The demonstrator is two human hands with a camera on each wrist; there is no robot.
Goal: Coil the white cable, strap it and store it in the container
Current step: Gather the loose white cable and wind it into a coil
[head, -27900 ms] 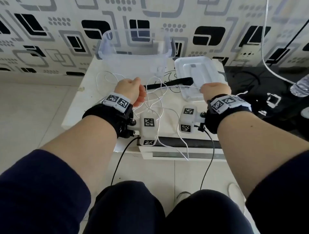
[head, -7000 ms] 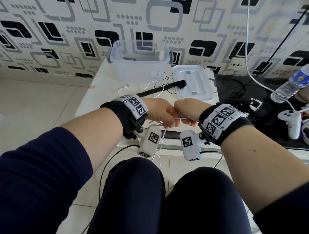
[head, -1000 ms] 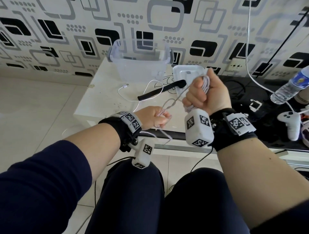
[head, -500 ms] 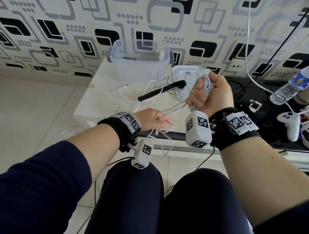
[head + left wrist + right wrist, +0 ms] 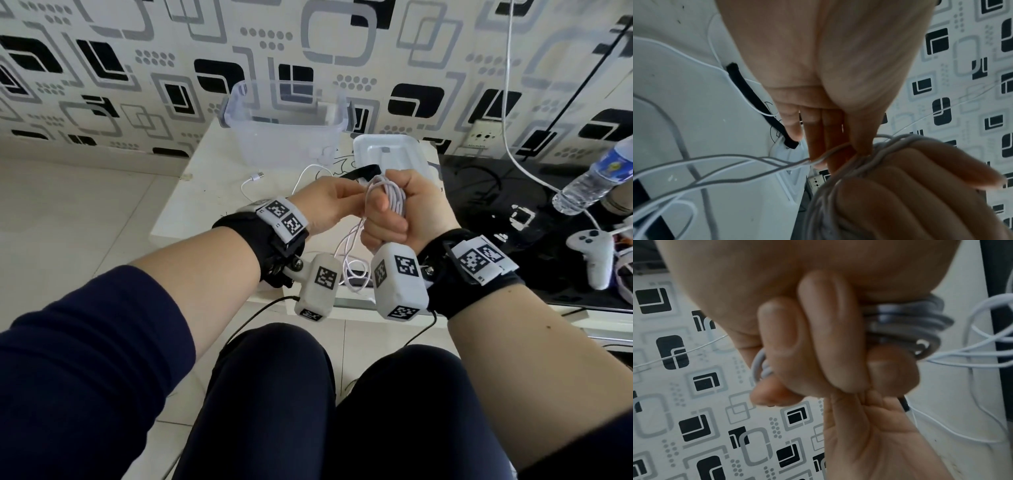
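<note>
white cable (image 5: 394, 200), black strap (image 5: 363, 170), clear container (image 5: 284, 137), black-and-grey patterned wall (image 5: 137, 61)

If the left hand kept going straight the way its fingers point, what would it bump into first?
Almost certainly the right hand. The left hand points right at that fist, fingertips already pinching the white cable where it meets the coil, so there is hardly any gap left.

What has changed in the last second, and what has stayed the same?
The left hand rose from the table edge to the right hand and now pinches the white cable beside the coil. The right hand still grips the coil. The black strap, clear container and lid did not move.
</note>
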